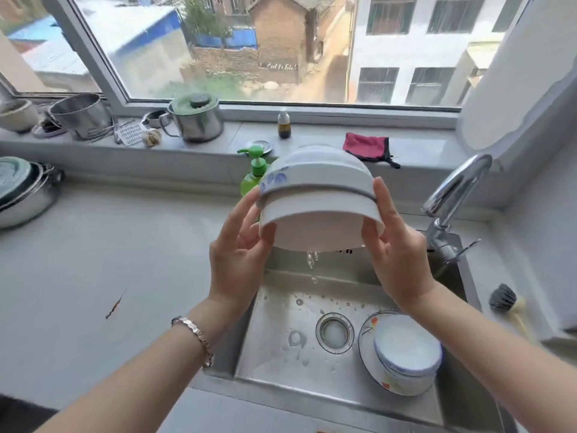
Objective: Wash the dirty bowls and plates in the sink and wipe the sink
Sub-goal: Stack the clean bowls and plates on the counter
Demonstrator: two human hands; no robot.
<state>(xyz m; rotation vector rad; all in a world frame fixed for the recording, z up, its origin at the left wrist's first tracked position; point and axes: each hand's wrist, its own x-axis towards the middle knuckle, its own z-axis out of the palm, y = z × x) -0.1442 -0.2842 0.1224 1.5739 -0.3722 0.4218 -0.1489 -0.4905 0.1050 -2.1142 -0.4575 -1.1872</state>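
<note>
Bowls [315, 189] nested, white with blue flowers, tilted mouth-down, dripping, above sink [274, 364]

1. Nested bowls [315, 195]: frame centre, above sink [281, 354], between left hand [237, 245] and right hand [396, 245].
2. Dish stack [406, 354]: in sink, lower right, right of drain [334, 332].
3. Faucet [452, 189]: right of centre, behind sink.
</note>
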